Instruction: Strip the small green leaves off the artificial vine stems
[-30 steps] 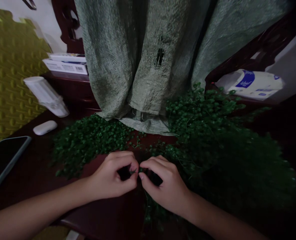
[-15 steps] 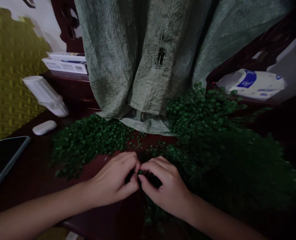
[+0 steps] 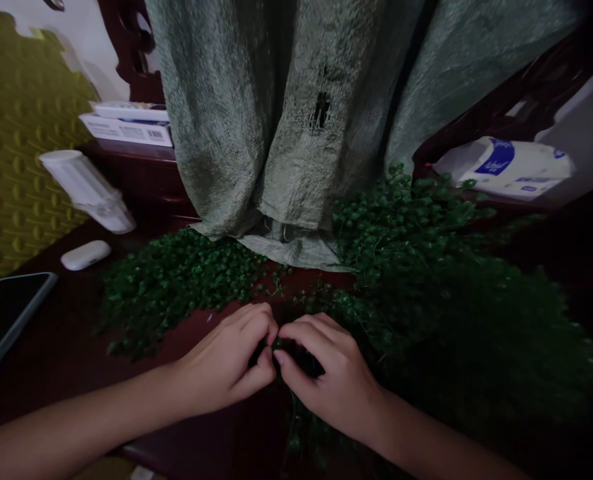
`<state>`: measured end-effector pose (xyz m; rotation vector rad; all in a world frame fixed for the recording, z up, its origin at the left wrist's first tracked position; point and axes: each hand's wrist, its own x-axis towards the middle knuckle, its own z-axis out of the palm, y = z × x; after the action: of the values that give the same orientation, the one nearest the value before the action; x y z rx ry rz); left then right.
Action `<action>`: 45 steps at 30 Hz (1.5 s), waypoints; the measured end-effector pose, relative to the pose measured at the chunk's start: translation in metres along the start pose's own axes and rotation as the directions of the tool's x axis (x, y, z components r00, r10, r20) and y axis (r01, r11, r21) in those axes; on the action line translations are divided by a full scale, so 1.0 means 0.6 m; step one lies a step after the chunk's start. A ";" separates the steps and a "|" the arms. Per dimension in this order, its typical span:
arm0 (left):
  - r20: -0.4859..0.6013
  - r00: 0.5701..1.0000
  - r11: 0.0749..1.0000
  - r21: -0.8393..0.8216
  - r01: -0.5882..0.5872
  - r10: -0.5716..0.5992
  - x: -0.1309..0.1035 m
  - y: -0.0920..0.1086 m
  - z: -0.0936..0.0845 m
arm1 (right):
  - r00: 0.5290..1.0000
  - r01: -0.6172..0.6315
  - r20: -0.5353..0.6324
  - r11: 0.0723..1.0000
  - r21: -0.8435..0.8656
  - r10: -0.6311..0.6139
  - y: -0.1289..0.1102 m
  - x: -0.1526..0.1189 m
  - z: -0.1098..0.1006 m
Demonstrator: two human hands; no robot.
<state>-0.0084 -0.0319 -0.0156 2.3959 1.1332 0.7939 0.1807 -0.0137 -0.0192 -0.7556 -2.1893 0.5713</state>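
Observation:
My left hand (image 3: pixel 241 350) and my right hand (image 3: pixel 329 367) meet low in the middle of the view, fingertips nearly touching. Both pinch a small green plant sprig (image 3: pixel 277 343), mostly hidden by the fingers; a thin stem trails below my right hand. Left of my hands lies a heap of short green leafy pieces (image 3: pixel 181 273). To the right spreads a larger, darker pile of long-stemmed green plants (image 3: pixel 426 280). Both rest on a dark red wooden surface (image 3: pixel 191 337).
A grey-green woven sack (image 3: pixel 301 167) hangs down behind the heaps. Along the left are a phone (image 3: pixel 9 320), a white earbud case (image 3: pixel 86 255), a white cylindrical container (image 3: pixel 86 190) and flat white boxes (image 3: pixel 126 127). A tissue pack (image 3: pixel 516 167) lies at the back right.
The two hands keep nearly the same pinch, with the sprig still between them. The view has shifted very slightly.

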 end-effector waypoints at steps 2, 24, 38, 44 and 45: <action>0.005 1.000 1.000 -0.010 0.009 -0.009 0.001 -0.001 -0.001 | 0.999 0.026 -0.023 1.000 0.010 -0.026 0.000 0.000 -0.001; 0.007 0.991 0.965 -0.227 0.131 -0.133 0.004 0.002 -0.001 | 0.993 -0.031 0.110 0.999 -0.039 0.035 0.000 0.001 -0.004; 0.036 0.975 0.919 -0.329 0.217 -0.217 0.005 0.004 0.001 | 0.999 0.034 0.009 0.999 -0.015 -0.033 0.003 -0.005 0.001; 0.098 0.950 0.861 -0.403 0.310 -0.296 0.007 0.008 0.000 | 0.995 0.099 -0.017 0.986 -0.130 -0.102 0.002 -0.007 -0.001; 0.104 0.947 0.858 -0.403 0.319 -0.304 0.007 0.009 -0.001 | 0.995 0.095 -0.020 0.987 -0.131 -0.098 0.002 -0.007 -0.001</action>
<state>-0.0034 -0.0314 -0.0109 1.8117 1.1623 0.7829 0.1839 -0.0155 -0.0216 -0.7158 -2.2417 0.3710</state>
